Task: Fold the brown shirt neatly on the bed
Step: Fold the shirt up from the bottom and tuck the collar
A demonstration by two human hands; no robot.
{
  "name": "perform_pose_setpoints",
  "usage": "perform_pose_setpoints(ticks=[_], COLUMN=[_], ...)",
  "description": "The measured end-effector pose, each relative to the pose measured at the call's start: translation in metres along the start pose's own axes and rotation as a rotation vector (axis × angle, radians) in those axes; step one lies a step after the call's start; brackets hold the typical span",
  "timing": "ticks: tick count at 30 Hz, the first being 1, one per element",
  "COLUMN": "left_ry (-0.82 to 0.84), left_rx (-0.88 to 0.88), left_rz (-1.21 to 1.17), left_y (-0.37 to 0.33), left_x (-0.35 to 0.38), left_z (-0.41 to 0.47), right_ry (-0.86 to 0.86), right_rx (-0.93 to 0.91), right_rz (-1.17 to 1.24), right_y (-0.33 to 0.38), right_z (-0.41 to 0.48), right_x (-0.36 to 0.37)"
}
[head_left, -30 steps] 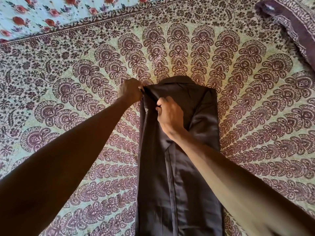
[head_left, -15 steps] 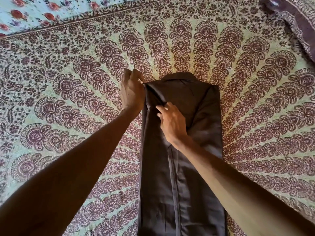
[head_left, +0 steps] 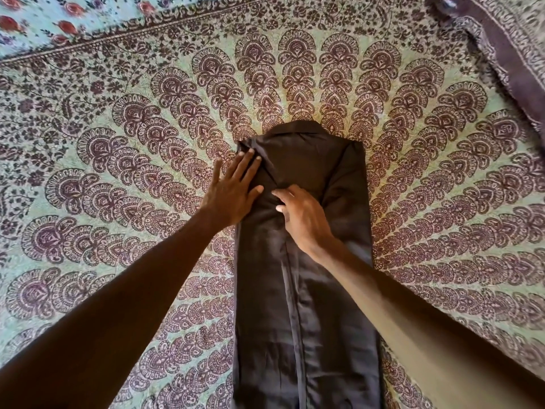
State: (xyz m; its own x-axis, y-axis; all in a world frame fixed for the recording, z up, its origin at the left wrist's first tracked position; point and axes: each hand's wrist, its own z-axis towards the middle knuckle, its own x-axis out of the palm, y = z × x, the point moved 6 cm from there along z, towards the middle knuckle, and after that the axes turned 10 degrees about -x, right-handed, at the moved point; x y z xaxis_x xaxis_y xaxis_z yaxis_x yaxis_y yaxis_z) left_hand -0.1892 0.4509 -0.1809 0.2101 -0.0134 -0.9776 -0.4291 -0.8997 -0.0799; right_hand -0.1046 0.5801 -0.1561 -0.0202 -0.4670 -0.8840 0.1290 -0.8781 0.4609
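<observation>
The brown shirt (head_left: 309,290) lies on the bed as a long narrow strip, both sides folded in, collar at the far end. My left hand (head_left: 233,190) rests flat, fingers spread, on the shirt's upper left edge and partly on the bedsheet. My right hand (head_left: 300,216) lies palm down near the middle of the upper part, fingertips pressing the folded-in fabric. Neither hand grips cloth.
The bed is covered by a green sheet (head_left: 147,143) printed with maroon fan patterns. A bunched maroon patterned cloth (head_left: 507,51) lies at the far right corner. A light blue flowered fabric (head_left: 59,22) shows at the far left.
My left hand let go of the shirt's upper left corner and now lies flat with fingers spread. My right hand stayed on the shirt, slightly lower.
</observation>
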Motion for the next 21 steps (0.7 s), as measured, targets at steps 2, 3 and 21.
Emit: perform_pose_setpoints(ticks=[2,3,21], left_ry=[-0.037,-0.087,0.037], left_rx=[-0.051,-0.059,-0.333], left_rz=[-0.028,-0.049,-0.255], left_y=[-0.006,-0.010,-0.036], left_x=[-0.013,-0.022,-0.003], left_z=[0.000,-0.001,0.010], right_ry=[-0.093,-0.155,0.134], right_rx=[0.001,0.002,0.362], right_rz=[-0.010,-0.048,-0.140], right_y=[-0.003,-0.007,-0.104], right_z=[-0.002,-0.005,-0.018], right_x=[-0.017,-0.029,-0.032])
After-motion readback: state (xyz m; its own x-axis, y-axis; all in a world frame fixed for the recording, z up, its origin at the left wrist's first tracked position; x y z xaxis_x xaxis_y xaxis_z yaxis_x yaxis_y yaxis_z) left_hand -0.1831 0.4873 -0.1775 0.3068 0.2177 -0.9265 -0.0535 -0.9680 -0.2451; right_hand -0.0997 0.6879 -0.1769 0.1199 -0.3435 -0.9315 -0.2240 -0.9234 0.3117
